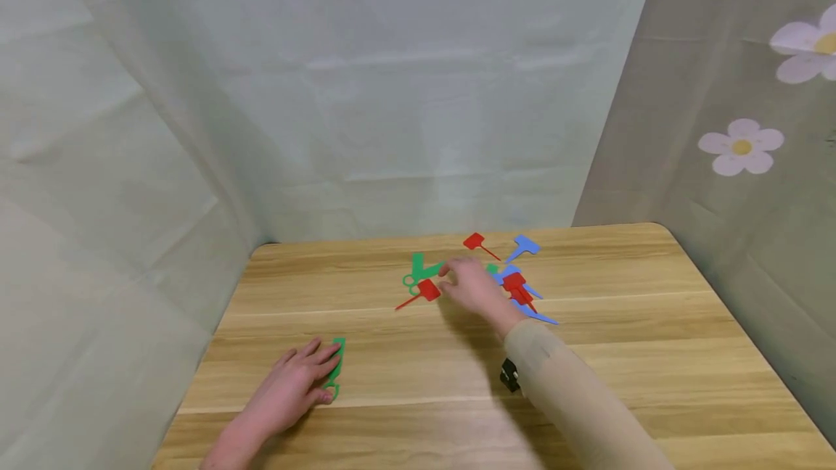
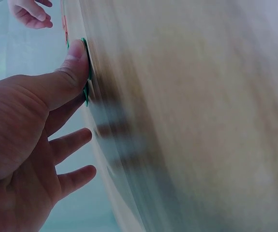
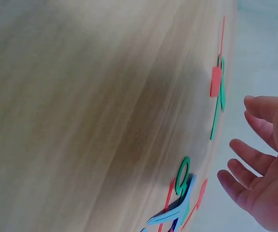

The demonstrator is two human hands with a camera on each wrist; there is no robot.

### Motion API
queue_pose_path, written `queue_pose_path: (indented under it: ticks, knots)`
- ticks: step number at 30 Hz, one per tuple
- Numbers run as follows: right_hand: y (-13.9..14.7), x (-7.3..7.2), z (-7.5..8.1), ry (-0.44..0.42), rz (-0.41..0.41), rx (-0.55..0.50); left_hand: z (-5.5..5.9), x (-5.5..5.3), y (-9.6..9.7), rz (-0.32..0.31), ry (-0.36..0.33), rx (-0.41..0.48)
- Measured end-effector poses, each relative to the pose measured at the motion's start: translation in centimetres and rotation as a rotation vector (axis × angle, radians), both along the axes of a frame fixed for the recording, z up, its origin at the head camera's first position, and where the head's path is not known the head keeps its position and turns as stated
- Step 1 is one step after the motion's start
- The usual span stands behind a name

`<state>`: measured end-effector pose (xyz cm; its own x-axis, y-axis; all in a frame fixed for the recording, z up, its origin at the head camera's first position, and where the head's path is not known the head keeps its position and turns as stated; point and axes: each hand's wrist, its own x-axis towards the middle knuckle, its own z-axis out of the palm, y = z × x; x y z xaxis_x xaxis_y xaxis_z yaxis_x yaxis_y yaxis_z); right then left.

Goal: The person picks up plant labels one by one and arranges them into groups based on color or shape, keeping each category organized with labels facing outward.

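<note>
My left hand [image 1: 294,386] rests on the table at the front left, its fingers over a flat green tag [image 1: 339,347] with a ring at one end. In the left wrist view the thumb [image 2: 76,67] lies along that tag's edge. My right hand [image 1: 472,287] is over the far middle of the table, loosely bent and holding nothing. Left of its fingers are two more green ring tags [image 1: 418,267] and a red T-shaped plant label [image 1: 428,289]. To its right is a pile of blue plant labels [image 1: 535,315] and red plant labels [image 1: 514,281], with a green ring tag [image 3: 185,164] among them.
Behind the pile lie a red label [image 1: 474,241] and a blue label [image 1: 526,244]. A small black object [image 1: 509,376] shows beside the right sleeve [image 1: 568,390]. Pale cloth [image 1: 418,93] hangs behind the wooden table [image 1: 653,383] and along its sides.
</note>
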<state>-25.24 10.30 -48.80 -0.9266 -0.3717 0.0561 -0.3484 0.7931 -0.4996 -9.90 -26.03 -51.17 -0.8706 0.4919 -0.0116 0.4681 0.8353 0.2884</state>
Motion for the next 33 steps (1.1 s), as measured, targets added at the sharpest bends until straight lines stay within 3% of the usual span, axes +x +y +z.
queue_pose_path:
  ticks: [3,9,15,33]
  knots:
    - [-0.3,-0.3,-0.1,0.048,0.040,0.073,0.0,0.1,0.0,0.007,-0.007,0.004]
    - [-1.3,0.2,-0.5,0.167,0.200,0.255,-0.2,0.2,0.0,0.002,0.000,0.010]
    - [-1.7,1.2,-0.5,0.132,0.214,0.371,-0.1,0.1,0.0,-0.001,0.002,-0.004]
    - [0.6,0.9,-0.4,0.126,0.206,0.360,0.1,0.1,0.1,0.016,-0.021,-0.011]
